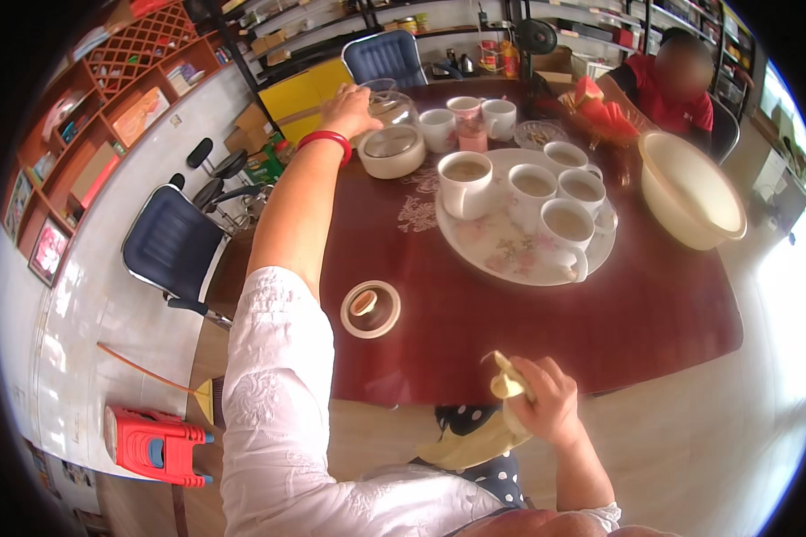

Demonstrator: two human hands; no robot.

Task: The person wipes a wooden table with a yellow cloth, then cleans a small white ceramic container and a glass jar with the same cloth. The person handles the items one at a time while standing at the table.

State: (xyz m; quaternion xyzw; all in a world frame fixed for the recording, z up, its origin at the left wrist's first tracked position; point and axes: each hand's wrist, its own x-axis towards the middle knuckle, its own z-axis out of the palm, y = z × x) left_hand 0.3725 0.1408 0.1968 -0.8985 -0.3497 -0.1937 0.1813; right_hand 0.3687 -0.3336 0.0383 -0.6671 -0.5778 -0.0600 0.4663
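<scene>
My left hand (350,111), a red bangle on its wrist, reaches across the table to a clear glass vessel (395,109). Its fingers lie at the vessel's near left side; whether they grip it is hidden. Just in front stands a round white container (392,153) with a shiny top. My right hand (549,403) is closed around a pale yellow cloth (467,446) that hangs at the table's near edge. A round lid with a knob (370,309) lies on the table between my arms. Several white mugs (465,184) of cloudy liquid stand on a floral round tray (490,258).
More mugs (438,131) and a pink cup (471,127) stand behind the tray on the dark red table (651,335). A cream basin (692,191) tilts at the right. Beyond it sits a person (688,87) by cut watermelon (601,111). Blue chairs (174,238) stand left and behind.
</scene>
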